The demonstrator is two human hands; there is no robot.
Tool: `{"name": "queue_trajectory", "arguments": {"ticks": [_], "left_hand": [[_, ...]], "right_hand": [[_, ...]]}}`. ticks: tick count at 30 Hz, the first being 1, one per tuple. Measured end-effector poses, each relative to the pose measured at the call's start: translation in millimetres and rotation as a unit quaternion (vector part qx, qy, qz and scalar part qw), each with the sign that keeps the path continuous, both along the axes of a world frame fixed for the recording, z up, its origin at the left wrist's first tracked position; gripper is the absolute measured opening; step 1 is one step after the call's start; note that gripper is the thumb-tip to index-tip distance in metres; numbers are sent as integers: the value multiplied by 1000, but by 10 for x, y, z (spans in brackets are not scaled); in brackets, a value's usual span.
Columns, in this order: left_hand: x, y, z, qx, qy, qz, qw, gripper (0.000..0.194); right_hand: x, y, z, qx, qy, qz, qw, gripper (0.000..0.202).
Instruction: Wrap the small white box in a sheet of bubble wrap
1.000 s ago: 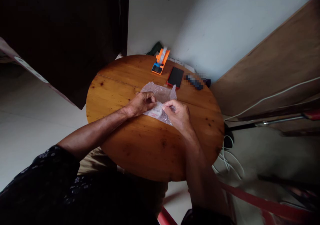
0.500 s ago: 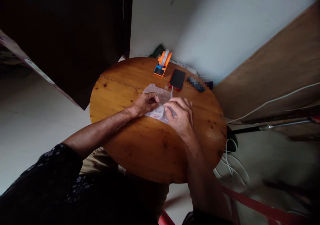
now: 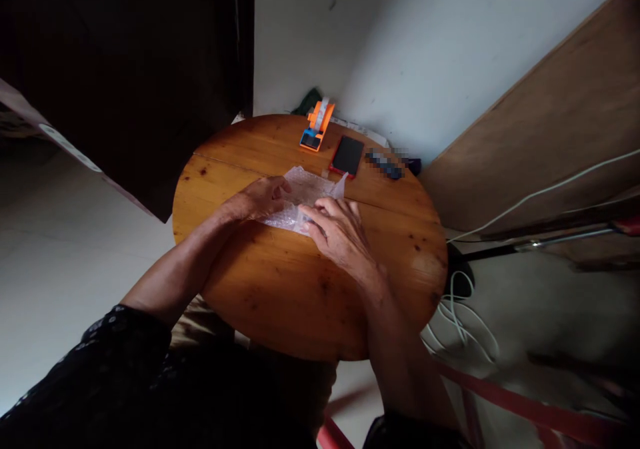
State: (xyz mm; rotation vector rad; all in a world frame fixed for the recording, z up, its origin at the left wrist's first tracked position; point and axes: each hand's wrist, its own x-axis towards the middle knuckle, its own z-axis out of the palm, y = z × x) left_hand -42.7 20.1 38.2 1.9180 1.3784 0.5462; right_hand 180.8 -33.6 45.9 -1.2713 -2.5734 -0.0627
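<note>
A sheet of bubble wrap (image 3: 311, 188) lies on the round wooden table (image 3: 280, 282), one corner standing up at its right. My left hand (image 3: 263, 197) rests at the wrap's left side, fingers loosely bent and apart, with no held thing visible. Over the right part of the wrap lies my right hand (image 3: 340, 232), its fingers stretched out and spread. Beneath its fingertips a small pale item shows in part; most of it is hidden.
Toward the back of the table stand an orange and blue tape dispenser (image 3: 317, 126), a red-edged phone (image 3: 347, 156) and a dark, pixelated object (image 3: 385, 164). A wall (image 3: 425, 56) rises behind. White cable (image 3: 457, 316) coils on the floor at right.
My left hand has moved left and its pinch has loosened. My right hand has flattened over the wrap, covering the white printed item that showed before. The view has shifted slightly.
</note>
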Motion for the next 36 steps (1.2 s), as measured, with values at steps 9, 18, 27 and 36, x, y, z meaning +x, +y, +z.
{"name": "queue_trajectory", "arguments": {"ticks": [9,18,27,36], "left_hand": [[-3,37,-2,38,151,57,986,33],[-164,37,94,-41,192,52,979,28],[-81,5,144,-146,131,53,979,26],[68,-40,64,-51,-29,94,994,22]], "right_hand": [[-55,-31,-6,21,-28,-11,999,33],[-69,-35,-8,42,-27,-6,999,32],[-82,-45,5,44,-29,-8,999,29],[-86,-46,9,50,-35,-10,998,26]]}}
